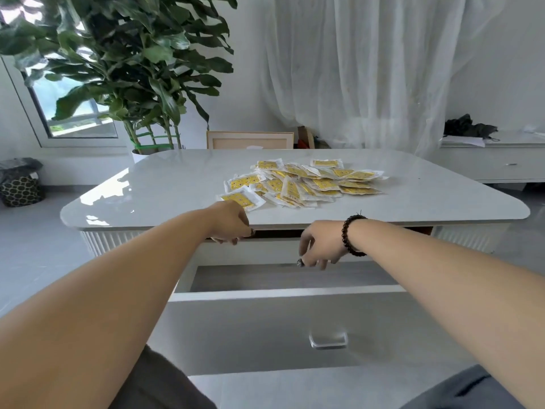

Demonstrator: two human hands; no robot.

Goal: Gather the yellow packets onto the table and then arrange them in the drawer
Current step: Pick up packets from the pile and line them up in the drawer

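The open drawer (265, 278) gapes unobstructed; the packet pile (303, 181) crowds the table's (165, 184) right half.

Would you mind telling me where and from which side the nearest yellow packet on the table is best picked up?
Probably by its near edge, from the front. The nearest packet lies flat at the pile's near-left fringe, close to the table's front edge, just beyond the left hand; a thumb-and-finger pinch there should lift it.

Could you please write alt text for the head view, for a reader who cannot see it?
Yellow packets lie heaped on a white table above an open, empty drawer. The left hand is at the table edge; the right hand hangs over the drawer, holding nothing.
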